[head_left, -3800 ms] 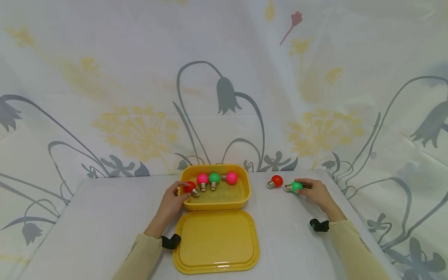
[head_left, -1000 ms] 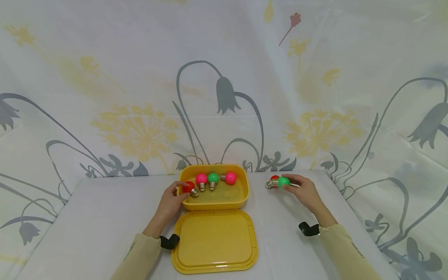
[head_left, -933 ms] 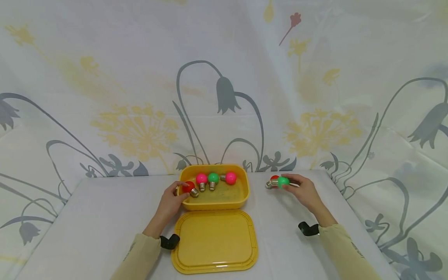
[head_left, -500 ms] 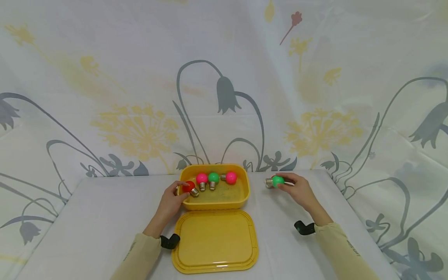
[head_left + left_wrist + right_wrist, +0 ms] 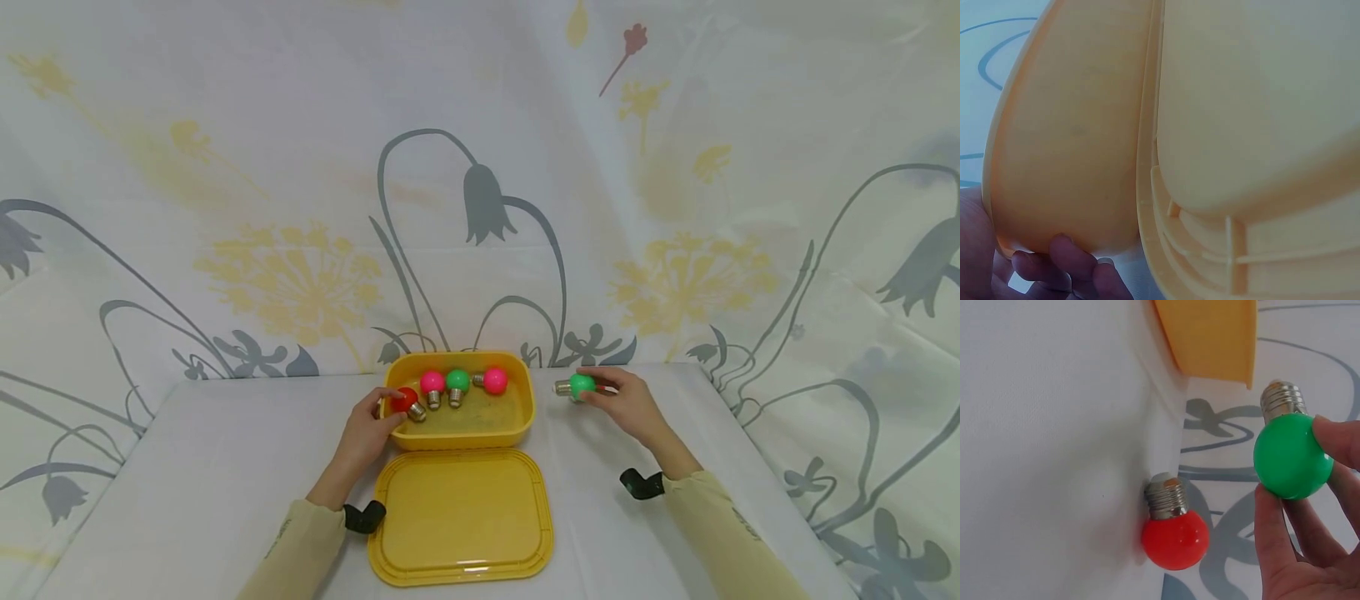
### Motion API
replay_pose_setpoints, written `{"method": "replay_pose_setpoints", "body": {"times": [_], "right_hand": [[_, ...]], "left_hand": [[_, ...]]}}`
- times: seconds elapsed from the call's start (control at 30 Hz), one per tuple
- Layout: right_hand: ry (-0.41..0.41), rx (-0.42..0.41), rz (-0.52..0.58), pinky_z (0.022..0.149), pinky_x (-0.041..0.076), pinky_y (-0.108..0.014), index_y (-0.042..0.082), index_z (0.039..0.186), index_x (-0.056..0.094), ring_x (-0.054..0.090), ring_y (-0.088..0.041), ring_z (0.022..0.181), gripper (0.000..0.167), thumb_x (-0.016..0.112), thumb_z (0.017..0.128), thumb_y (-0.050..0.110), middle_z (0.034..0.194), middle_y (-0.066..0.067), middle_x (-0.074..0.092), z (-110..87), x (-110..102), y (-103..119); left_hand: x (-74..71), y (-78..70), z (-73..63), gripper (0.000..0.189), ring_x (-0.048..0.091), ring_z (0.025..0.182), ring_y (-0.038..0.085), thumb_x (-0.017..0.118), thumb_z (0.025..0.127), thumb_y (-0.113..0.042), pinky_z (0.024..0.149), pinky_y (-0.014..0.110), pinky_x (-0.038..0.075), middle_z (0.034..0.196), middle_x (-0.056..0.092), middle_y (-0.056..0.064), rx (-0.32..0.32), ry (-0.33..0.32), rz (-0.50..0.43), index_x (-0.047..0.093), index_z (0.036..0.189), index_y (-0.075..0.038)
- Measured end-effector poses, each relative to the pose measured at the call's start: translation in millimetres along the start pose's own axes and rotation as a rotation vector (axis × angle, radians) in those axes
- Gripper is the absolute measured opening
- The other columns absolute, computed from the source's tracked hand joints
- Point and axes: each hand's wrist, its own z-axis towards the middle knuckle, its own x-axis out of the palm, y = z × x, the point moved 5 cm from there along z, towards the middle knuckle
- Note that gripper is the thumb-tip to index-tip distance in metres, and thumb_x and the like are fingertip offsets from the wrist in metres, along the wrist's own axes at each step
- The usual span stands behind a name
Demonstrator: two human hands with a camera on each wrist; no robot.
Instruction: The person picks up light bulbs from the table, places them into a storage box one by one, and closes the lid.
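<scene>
My right hand (image 5: 624, 406) pinches a green light bulb (image 5: 1292, 456) by its round globe, metal screw base pointing left toward the box in the head view. A red light bulb (image 5: 1175, 540) lies on the table below it, mostly hidden behind the hand and green bulb in the head view. My left hand (image 5: 367, 432) grips the left end of a yellow plastic box (image 5: 465, 442), its fingers curled against the outside wall in the left wrist view. Inside the box, another red bulb (image 5: 406, 400) lies right by those fingers, beside two pink bulbs (image 5: 496, 382) and a green one (image 5: 457, 382).
A flat yellow lid (image 5: 461, 517) lies directly in front of the box on the white-covered table (image 5: 225, 483). Behind the table hangs a flower-patterned cloth (image 5: 315, 183). Black wrist cameras (image 5: 364, 517) sit at both sleeves.
My right hand has carried the green bulb left from the right side of the table, past the red bulb and nearer the box. The left hand has stayed on the box.
</scene>
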Motion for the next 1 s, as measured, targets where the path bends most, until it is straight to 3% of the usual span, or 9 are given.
{"method": "replay_pose_setpoints", "body": {"times": [0.1, 0.27, 0.53, 0.77, 1.0], "right_hand": [[0.006, -0.005, -0.025, 0.095, 0.05, -0.042, 0.002, 0.126, 0.067, 0.06, -0.032, 0.11, 0.042, 0.078, 0.087, 0.015, 0.123, -0.017, 0.063, 2.4, 3, 3], [0.012, -0.025, -0.048, 0.087, 0.053, -0.032, 0.006, 0.124, 0.069, 0.061, -0.03, 0.107, 0.041, 0.079, 0.086, 0.018, 0.12, -0.014, 0.064, 7.1, 7, 11], [0.04, -0.078, 0.019, 0.077, 0.055, -0.027, 0.003, 0.123, 0.069, 0.063, -0.036, 0.105, 0.038, 0.077, 0.087, 0.012, 0.124, -0.018, 0.06, 16.1, 14, 25], [0.071, -0.136, 0.011, 0.084, 0.054, -0.028, 0.001, 0.122, 0.069, 0.063, -0.032, 0.104, 0.036, 0.076, 0.088, 0.011, 0.118, -0.015, 0.063, 22.5, 24, 35], [0.12, -0.129, 0.076, 0.091, 0.052, -0.035, 0.0, 0.122, 0.068, 0.063, -0.033, 0.107, 0.034, 0.074, 0.088, 0.006, 0.118, -0.016, 0.064, 29.4, 38, 43]], "left_hand": [[0.2, -0.1, 1.0, 0.029, 0.053, 0.093, 0.027, 0.065, 0.094, -0.009, 0.073, 0.021, 0.047, 0.121, 0.056, 0.017, 0.0, 0.001, -0.006, 0.061, 0.122, -0.008], [0.2, 0.4, 3.3, 0.029, 0.053, 0.091, 0.026, 0.065, 0.094, -0.009, 0.072, 0.022, 0.046, 0.119, 0.056, 0.017, 0.006, -0.001, -0.008, 0.061, 0.122, -0.008], [-0.5, 0.4, 2.0, 0.029, 0.052, 0.087, 0.025, 0.065, 0.094, -0.009, 0.069, 0.022, 0.045, 0.111, 0.055, 0.016, -0.005, 0.001, -0.015, 0.061, 0.122, -0.008], [-0.5, -0.9, 0.5, 0.029, 0.053, 0.089, 0.025, 0.065, 0.094, -0.008, 0.071, 0.022, 0.046, 0.116, 0.055, 0.017, -0.008, 0.004, -0.016, 0.061, 0.122, -0.007], [-0.1, -1.1, 0.1, 0.028, 0.053, 0.089, 0.025, 0.065, 0.094, -0.009, 0.07, 0.023, 0.045, 0.118, 0.055, 0.017, -0.006, 0.01, -0.005, 0.06, 0.122, -0.007]]}}
